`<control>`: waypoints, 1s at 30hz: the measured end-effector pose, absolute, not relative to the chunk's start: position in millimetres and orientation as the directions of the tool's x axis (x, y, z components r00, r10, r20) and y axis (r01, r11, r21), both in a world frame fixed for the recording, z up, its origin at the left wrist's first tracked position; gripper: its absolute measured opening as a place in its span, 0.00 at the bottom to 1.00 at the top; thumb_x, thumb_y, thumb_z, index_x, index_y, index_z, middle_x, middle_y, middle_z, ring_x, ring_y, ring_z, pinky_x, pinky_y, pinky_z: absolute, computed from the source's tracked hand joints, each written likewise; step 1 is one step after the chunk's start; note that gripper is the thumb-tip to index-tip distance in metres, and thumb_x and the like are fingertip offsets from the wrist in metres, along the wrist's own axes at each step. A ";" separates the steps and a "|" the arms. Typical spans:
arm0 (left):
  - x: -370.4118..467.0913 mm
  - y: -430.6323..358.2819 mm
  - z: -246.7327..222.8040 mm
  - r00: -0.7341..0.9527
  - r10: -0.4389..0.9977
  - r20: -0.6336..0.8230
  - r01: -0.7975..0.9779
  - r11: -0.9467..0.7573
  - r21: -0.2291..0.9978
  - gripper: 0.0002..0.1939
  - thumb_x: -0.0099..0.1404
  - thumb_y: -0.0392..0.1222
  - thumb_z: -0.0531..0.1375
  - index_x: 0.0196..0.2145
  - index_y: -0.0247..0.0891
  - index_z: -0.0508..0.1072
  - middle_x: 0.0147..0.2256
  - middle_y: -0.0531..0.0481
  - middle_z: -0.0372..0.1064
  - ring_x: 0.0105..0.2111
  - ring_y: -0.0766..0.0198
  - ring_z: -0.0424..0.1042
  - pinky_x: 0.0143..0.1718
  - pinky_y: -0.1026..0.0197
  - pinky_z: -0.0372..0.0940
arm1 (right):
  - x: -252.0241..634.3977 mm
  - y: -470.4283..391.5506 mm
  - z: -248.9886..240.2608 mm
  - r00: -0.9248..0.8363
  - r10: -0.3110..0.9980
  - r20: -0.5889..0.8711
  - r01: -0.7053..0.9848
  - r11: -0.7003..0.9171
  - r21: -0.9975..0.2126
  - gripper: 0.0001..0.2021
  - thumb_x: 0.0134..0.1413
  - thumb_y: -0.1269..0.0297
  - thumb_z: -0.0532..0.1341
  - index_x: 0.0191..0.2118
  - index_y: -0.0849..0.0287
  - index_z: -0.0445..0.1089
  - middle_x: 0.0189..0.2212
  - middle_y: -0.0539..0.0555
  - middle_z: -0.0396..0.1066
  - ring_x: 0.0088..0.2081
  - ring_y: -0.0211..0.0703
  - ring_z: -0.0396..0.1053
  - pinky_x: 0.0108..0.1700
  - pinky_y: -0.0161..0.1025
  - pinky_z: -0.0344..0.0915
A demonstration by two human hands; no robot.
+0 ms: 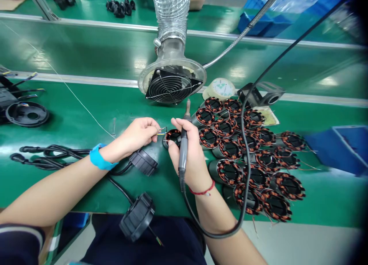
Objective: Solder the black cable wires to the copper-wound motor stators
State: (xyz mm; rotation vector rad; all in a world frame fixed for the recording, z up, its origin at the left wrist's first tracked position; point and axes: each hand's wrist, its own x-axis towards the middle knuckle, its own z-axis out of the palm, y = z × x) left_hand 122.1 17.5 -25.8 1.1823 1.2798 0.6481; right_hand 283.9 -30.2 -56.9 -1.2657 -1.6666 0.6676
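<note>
My left hand, with a blue band at the wrist, pinches thin wires between thumb and fingertips. Just right of those fingertips, a wound motor stator stands on the bench, partly hidden by my right hand. That hand is closed around a soldering iron, its tip pointing up and away from me. The right thumb reaches to the stator's rim; whether it presses on it I cannot tell. Below my left wrist lies a black round cap with a cable. Another black cap rests at the bench's front edge.
Several copper-wound stators crowd the right side. A fume extractor hangs ahead, near a tape roll. The iron's cord loops across the right. Black cables lie left; a blue bin stands far right.
</note>
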 end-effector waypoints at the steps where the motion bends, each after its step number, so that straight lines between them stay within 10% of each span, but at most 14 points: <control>1: 121.9 17.5 -26.3 0.234 0.900 -0.368 0.229 0.317 0.920 0.03 0.55 0.34 0.54 0.26 0.36 0.68 0.19 0.58 0.64 0.15 0.76 0.52 0.16 0.70 0.45 | 283.1 -30.2 -60.0 -0.054 0.936 0.347 0.459 0.332 -0.824 0.25 0.54 0.70 0.57 0.58 0.55 0.57 0.57 0.61 0.67 0.60 0.53 0.65 0.63 0.58 0.60; 22: 122.4 16.0 -28.1 0.247 0.900 -0.360 0.112 0.343 0.933 0.07 0.57 0.26 0.53 0.27 0.36 0.66 0.17 0.59 0.63 0.14 0.77 0.53 0.16 0.72 0.46 | 274.2 -23.1 -68.8 -0.102 0.773 0.626 0.583 0.557 -0.592 0.23 0.60 0.72 0.58 0.59 0.51 0.58 0.38 0.50 0.75 0.41 0.46 0.72 0.46 0.48 0.67; 30: 115.7 7.4 -26.8 0.213 0.949 -0.232 0.168 0.198 0.966 0.03 0.61 0.35 0.57 0.30 0.37 0.65 0.24 0.55 0.65 0.20 0.70 0.65 0.19 0.68 0.57 | 277.2 -19.9 -76.7 -0.043 0.856 0.515 0.419 0.484 -0.769 0.20 0.60 0.69 0.60 0.57 0.50 0.58 0.34 0.48 0.74 0.38 0.44 0.73 0.46 0.49 0.69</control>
